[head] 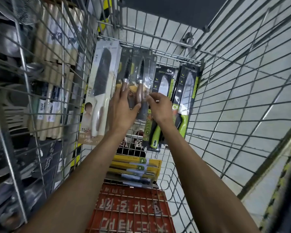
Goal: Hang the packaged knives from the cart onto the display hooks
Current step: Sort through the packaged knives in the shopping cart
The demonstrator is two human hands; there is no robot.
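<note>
Packaged knives hang in a row on a wire display rack (175, 46). At the left is a white-handled knife pack (101, 91). Beside it hang two clear packs with serrated, wood-handled knives (141, 71). Two green-handled knife packs (185, 98) hang at the right. My left hand (123, 108) lies flat on the lower part of the wood-handled packs, thumb out to the right. My right hand (160, 106) pinches the right edge of the right wood-handled pack. Below, several yellow-carded knife packs (136, 167) lie in the cart.
A red plastic cart seat flap (131, 209) with white characters sits under my arms. Wire cart walls (233, 115) rise at both sides. Shelves with boxed goods (52, 81) and metal pans stand behind the left wall. Grey floor tiles show through the mesh on the right.
</note>
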